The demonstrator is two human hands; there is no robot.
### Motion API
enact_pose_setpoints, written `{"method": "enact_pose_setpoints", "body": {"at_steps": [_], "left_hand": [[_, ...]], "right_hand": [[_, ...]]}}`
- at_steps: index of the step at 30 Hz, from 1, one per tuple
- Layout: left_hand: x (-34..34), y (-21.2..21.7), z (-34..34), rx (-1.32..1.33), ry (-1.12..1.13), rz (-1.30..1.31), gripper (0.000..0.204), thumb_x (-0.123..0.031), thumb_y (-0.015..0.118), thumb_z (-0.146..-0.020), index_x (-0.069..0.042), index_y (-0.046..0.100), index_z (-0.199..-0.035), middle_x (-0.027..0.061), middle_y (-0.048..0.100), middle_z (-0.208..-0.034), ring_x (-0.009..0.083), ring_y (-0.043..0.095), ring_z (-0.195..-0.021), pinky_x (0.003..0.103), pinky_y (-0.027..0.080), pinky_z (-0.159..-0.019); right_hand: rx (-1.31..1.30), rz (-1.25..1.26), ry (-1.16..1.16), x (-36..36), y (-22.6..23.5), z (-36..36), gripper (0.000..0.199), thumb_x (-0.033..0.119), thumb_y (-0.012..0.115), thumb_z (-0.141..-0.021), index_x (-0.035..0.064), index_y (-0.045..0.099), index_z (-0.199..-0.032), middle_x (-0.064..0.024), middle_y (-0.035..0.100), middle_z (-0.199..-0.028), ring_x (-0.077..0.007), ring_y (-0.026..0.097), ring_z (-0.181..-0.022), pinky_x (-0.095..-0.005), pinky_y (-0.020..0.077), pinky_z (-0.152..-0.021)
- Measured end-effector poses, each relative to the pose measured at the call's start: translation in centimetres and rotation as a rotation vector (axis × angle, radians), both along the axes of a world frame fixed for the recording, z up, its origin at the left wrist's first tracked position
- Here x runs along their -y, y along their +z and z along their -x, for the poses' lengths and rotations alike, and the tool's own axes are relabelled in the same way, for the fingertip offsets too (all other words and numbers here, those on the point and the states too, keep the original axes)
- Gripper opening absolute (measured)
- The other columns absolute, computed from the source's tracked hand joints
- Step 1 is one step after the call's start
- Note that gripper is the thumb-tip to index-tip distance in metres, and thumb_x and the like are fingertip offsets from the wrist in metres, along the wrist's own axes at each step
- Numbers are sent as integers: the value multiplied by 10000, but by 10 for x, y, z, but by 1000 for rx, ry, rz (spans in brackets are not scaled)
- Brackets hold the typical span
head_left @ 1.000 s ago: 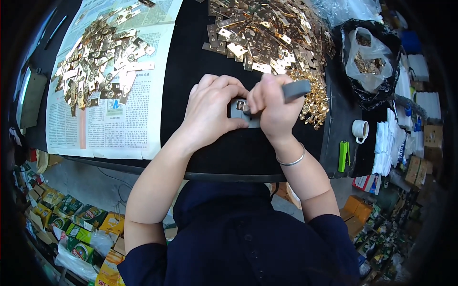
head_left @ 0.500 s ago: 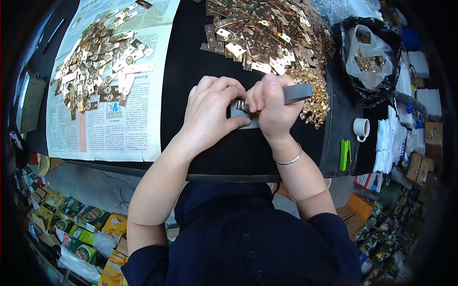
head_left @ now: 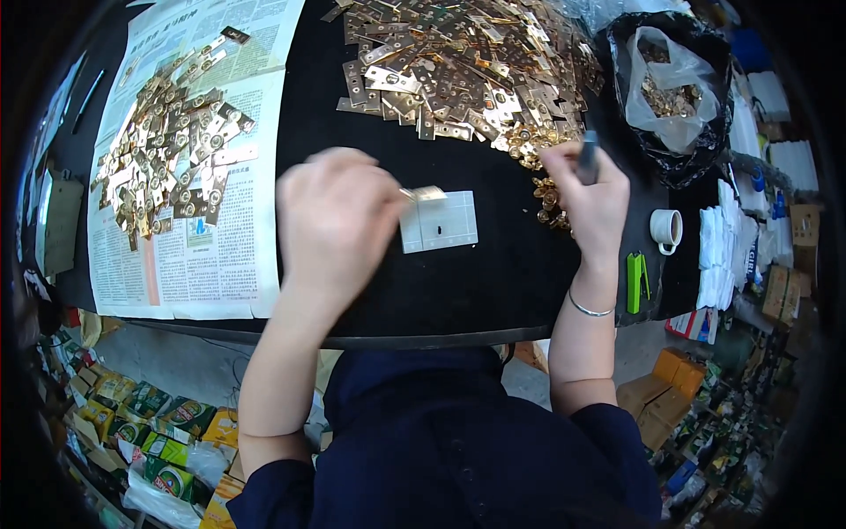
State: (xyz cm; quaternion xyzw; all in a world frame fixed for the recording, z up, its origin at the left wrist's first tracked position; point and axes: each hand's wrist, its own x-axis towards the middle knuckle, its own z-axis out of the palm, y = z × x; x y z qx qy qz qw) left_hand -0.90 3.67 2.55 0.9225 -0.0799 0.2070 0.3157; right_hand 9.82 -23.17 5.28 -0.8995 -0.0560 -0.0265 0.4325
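Observation:
My left hand (head_left: 335, 220), slightly blurred, is closed at the left side of a small pale square block (head_left: 454, 225). At its fingertips is a flat gold metal plate (head_left: 430, 193), which lies over the block's upper left edge. My right hand (head_left: 599, 212) grips a dark grey bar-like tool (head_left: 589, 152), seen nearly end-on. Its thumb and fingertips are beside a heap of small round gold metal pieces (head_left: 548, 196); whether they pinch one is too small to tell. A metal bangle circles my right wrist.
A large pile of gold plates (head_left: 467, 66) spreads across the far table. More plates with round fittings (head_left: 176, 141) lie on newspaper (head_left: 233, 282) at left. To the right are a black plastic-lined bag (head_left: 624, 115), a white mug (head_left: 666, 231) and a green stapler-like tool (head_left: 634, 282).
My right hand has moved right, from over the block to the round gold pieces, still with the grey tool. My left hand has drawn back leftward, uncovering the block.

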Motion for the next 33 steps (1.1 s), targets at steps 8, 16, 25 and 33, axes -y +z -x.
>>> {"method": "enact_pose_setpoints", "body": {"at_steps": [8,16,25,33], "left_hand": [[-36,25,-6,369,443,-335,174,-72,820,-822,-61,717,-961,76,715,-1004,267,669,-958,389,515,-807],[8,-10,-65,-123,113,-90,249,-251,853,-799,-57,749,-916,96,700,-979,305,652,-953,418,529,-830],[20,-25,-90,-56,220,-199,244,-249,855,-790,-53,729,-861,115,679,-938,333,637,-926,427,534,-822],[-7,-1,-40,-166,145,16,102,-55,785,-844,-13,695,-863,110,695,-981,297,680,-824,364,550,-718]], "right_hand": [[161,607,118,0,-16,-2,185,186,790,-856,19,735,-913,-124,675,-899,-359,660,-795,-450,523,-727],[-28,243,538,-26,5,14,155,116,768,-868,-24,703,-883,-150,634,-792,-345,645,-761,-393,504,-702],[-130,281,725,-54,-10,17,197,133,799,-853,-38,705,-882,-162,668,-827,-300,668,-711,-387,512,-654],[-113,204,681,-47,-8,19,196,124,827,-813,-15,728,-910,-128,668,-821,-306,671,-724,-377,522,-658]]}}
